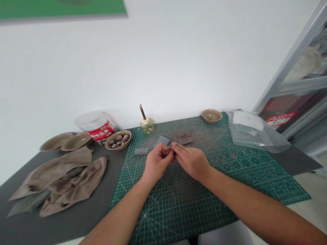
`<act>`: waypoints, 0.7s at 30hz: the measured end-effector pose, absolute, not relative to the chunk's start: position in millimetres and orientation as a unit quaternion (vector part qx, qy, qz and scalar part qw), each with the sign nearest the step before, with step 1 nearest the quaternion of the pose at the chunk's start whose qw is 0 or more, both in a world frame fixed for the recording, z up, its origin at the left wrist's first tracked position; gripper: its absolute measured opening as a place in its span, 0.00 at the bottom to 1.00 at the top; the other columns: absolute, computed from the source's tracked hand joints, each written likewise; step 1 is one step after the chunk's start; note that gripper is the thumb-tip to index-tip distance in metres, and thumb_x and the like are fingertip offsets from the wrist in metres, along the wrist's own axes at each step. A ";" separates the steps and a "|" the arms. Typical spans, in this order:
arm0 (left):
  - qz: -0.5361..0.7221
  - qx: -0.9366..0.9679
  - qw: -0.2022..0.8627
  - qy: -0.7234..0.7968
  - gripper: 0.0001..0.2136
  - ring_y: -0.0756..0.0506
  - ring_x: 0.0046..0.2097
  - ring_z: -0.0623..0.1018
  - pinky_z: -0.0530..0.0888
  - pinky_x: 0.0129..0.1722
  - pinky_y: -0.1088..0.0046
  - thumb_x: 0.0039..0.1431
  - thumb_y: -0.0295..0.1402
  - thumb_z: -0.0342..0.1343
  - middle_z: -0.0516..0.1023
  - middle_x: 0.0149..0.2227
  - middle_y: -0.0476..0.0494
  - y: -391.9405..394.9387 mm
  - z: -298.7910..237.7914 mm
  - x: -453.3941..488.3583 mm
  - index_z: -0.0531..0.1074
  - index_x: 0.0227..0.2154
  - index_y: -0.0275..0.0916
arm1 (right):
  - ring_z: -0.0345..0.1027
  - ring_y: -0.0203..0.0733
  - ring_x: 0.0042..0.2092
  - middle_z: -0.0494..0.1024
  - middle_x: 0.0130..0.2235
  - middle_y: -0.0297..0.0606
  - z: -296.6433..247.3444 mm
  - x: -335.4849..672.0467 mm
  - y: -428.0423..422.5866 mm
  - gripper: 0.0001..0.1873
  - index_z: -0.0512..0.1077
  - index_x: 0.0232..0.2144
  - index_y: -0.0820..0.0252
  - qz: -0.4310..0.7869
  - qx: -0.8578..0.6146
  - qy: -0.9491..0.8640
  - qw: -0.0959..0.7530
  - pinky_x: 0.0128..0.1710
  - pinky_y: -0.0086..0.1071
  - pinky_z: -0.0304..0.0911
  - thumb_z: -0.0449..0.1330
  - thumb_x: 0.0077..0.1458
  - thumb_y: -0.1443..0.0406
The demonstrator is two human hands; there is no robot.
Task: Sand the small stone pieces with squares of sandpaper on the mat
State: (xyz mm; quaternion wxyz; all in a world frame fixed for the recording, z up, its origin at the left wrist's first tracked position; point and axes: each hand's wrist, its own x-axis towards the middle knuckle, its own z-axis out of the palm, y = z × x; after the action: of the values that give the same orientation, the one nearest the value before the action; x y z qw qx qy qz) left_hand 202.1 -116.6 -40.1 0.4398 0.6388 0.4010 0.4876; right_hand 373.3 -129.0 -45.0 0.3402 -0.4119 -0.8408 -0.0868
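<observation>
Over the middle of a green cutting mat (166, 217), my left hand (158, 161) and my right hand (193, 161) meet at the fingertips. Both are closed in a pinch around something small and dark that the fingers mostly hide. Just beyond the hands lie two grey flat pieces, one a small rectangle (141, 151), the other a tilted sheet (160, 140) partly behind my left hand. A brown square piece (185, 137) with dark handwritten marks rests behind my right hand.
Left of the mat are a bowl (108, 145) of small brownish lumps, a red-labelled clear jar (99, 131), two stacked-looking bowls (76, 141) and brown cloths (84, 190). At the back stands a reed bottle (147, 126). A small bowl (212, 116) and plastic bag (258, 134) sit right.
</observation>
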 end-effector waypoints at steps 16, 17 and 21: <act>0.500 0.620 0.471 0.380 0.07 0.49 0.24 0.76 0.74 0.26 0.74 0.58 0.33 0.60 0.75 0.23 0.52 -118.5 -31.3 205.6 0.67 0.29 0.39 | 0.78 0.44 0.45 0.77 0.53 0.45 -42.5 372.9 -128.4 0.18 0.71 0.54 0.65 -0.072 -0.437 -0.815 0.373 0.44 0.34 0.72 0.52 0.63 0.69; 0.502 0.617 0.471 0.382 0.07 0.49 0.25 0.77 0.74 0.26 0.73 0.58 0.33 0.60 0.75 0.23 0.52 -118.9 -31.5 205.2 0.67 0.30 0.39 | 0.78 0.44 0.46 0.77 0.53 0.45 -43.2 373.3 -128.1 0.19 0.72 0.54 0.65 -0.068 -0.439 -0.815 0.373 0.45 0.34 0.72 0.53 0.63 0.69; 0.501 0.619 0.453 0.400 0.07 0.49 0.26 0.76 0.76 0.27 0.72 0.57 0.34 0.60 0.75 0.24 0.52 -117.2 -33.4 202.5 0.67 0.30 0.39 | 0.77 0.45 0.47 0.77 0.53 0.45 -44.3 374.4 -126.9 0.19 0.71 0.54 0.62 -0.041 -0.438 -0.809 0.390 0.47 0.36 0.72 0.54 0.62 0.69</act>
State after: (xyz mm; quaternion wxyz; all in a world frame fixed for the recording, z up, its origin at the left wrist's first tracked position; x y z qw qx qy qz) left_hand 202.5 -117.2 -33.4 0.4530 0.6195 0.3997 0.5013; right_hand 374.4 -126.9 -44.3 0.3903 -0.4378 -0.8089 -0.0410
